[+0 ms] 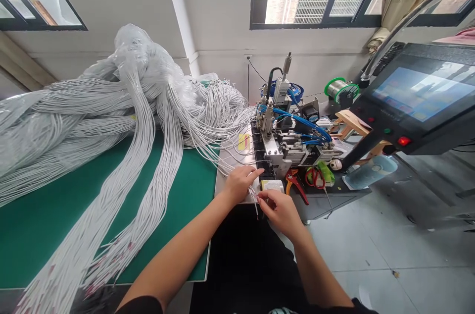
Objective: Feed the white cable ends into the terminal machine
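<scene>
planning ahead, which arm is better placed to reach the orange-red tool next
Right, probably: the right grip is nearer the tool, though at white wires; the left grip is farther away.

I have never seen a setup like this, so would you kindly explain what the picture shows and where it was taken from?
There is no robot here: a camera worn on a person's head looks forward and down at their two bare hands. The left hand lies over several thin white cable ends, its grip partly hidden; the right hand seems to pinch one between its fingertips. Large bundles of long white cables, some partly wrapped in clear plastic, spread over a flat green tabletop. Just beyond the hands stands a compact silver metal machine with blue tubes, and to its right a black-framed rectangular screen. Beside the machine lies a red-and-orange hand tool.
</scene>
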`<state>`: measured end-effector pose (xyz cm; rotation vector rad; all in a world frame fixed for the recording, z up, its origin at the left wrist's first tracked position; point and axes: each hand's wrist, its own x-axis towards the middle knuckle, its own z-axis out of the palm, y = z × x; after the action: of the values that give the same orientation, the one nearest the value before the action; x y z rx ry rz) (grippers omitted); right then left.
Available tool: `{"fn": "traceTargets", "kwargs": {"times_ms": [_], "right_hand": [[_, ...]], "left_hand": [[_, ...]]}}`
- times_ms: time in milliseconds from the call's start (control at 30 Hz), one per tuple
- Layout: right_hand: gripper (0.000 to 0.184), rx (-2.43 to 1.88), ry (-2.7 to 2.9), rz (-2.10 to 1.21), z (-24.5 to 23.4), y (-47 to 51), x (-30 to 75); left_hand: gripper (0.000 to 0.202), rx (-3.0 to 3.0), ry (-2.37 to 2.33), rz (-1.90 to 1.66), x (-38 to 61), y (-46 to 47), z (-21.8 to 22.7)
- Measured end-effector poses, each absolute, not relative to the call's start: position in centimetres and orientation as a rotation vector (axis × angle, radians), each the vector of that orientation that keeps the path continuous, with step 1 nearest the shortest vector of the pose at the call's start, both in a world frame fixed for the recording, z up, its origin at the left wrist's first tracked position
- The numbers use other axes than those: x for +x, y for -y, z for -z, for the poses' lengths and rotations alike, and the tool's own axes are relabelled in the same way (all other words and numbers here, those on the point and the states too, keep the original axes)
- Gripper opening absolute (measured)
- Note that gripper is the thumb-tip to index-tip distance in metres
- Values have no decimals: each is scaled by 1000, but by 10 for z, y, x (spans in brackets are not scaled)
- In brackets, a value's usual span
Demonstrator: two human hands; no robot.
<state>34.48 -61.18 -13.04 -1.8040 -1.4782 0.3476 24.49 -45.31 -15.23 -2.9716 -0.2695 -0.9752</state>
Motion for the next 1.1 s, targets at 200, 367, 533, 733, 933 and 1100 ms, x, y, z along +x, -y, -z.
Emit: {"fn": "traceTargets", "kwargs": {"times_ms": [200, 367, 533, 733, 933, 1100], "right_hand": [[21, -1815, 1391, -340, 134, 613, 360], [25, -1829, 1317, -251, 128, 612, 380], [24, -1829, 1264, -175, 125, 607, 390], [23, -1820, 1215, -164, 128, 602, 401], [23, -1812, 1148, -73, 129, 605, 416], [21, -1796, 1129, -60, 135, 602, 425]], "left_hand": [[24, -2979, 227, 941, 246, 453, 155], [24, -2962, 216, 1032, 246, 453, 152], [23, -2927, 266, 1176, 244, 454, 151], [18, -2962, 294, 1299, 251, 459, 143], [23, -2971, 325, 1151, 275, 459, 129], [21, -2951, 301, 1092, 280, 456, 133]]}}
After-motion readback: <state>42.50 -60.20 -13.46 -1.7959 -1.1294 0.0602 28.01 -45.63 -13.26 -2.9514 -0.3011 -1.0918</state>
